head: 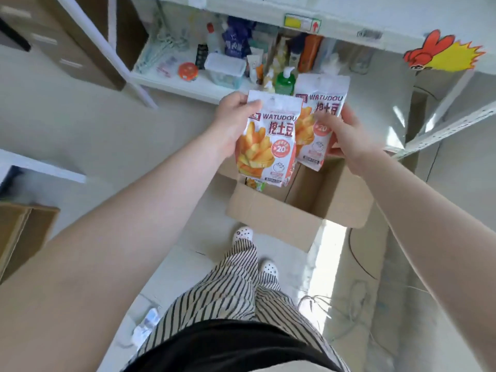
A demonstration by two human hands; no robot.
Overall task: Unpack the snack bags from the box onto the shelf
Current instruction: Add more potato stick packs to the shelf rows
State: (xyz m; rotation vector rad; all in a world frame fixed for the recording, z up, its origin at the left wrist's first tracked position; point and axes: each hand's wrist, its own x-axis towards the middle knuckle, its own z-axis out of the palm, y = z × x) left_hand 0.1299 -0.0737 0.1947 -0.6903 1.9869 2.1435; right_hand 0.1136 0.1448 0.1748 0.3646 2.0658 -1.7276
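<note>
L hand (233,122) grips the near snack bag (264,146) by its top left corner, thumb over the front, fingers behind. R hand (346,132) holds the far snack bag (320,114) by its right edge, thumb on the front. Both bags upright, white w/ orange fries print, "WATUDOU" on each; the near bag overlaps the far bag's left side.

Just below both hands: open cardboard box (292,210) on the floor, flaps out. One more packet (255,183) peeks out at the box's left inner wall, right under the near bag; rest of the inside looks bare cardboard.

Beyond the hands: low white shelf (171,81) loaded w/ household stuff. Green pump bottle (285,81) sits just behind the bags' tops, clear lidded tub (225,69) left of it, round red tin (188,71) further left, orange bottle (311,52) up right, hangers at the far left end. Above that, another shelf edge w/ yellow price tag (302,23) and a red-yellow cartoon sign (442,53) to the right of the R hand.

Below the hands, toward the body: pale tile floor (80,124), striped trousers (230,296), white clogs (243,234). Loose cable (359,261) on the floor under the R arm. Far left of the L arm: another brown carton (24,232).
</note>
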